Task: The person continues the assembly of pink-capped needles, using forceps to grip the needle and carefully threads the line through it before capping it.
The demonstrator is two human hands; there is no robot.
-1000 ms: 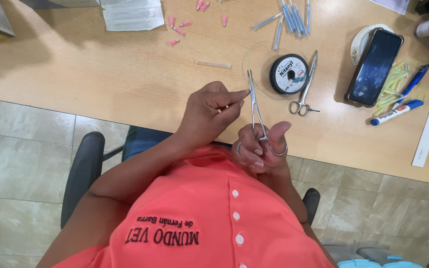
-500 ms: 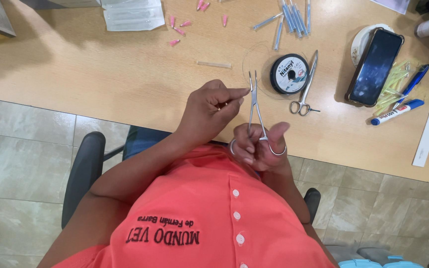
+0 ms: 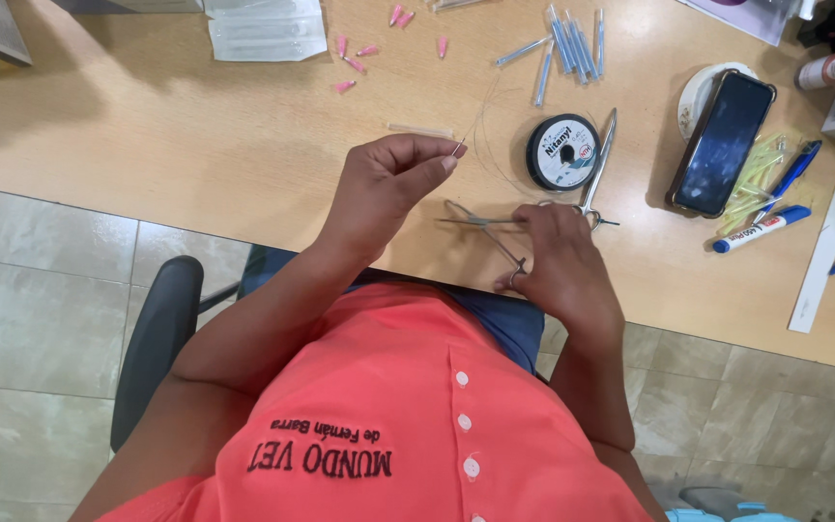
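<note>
**Needle pinched, needle holder gripped over the wooden desk**

The left hand [image 3: 384, 188] pinches a thin needle [image 3: 458, 147] at its fingertips. The right hand [image 3: 558, 256] grasps a steel needle holder [image 3: 483, 224], fingers in its rings. Just beyond lie a black thread spool [image 3: 562, 152], scissors [image 3: 598, 159], a phone [image 3: 722, 142] and pink caps [image 3: 355, 60] on the desk [image 3: 147, 145].

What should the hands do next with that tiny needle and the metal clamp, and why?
Probably bring the clamp tips up to the needle. The left hand pinches the needle above the table, while the right hand holds the clamp lying sideways, its tips apart from the needle.
</note>
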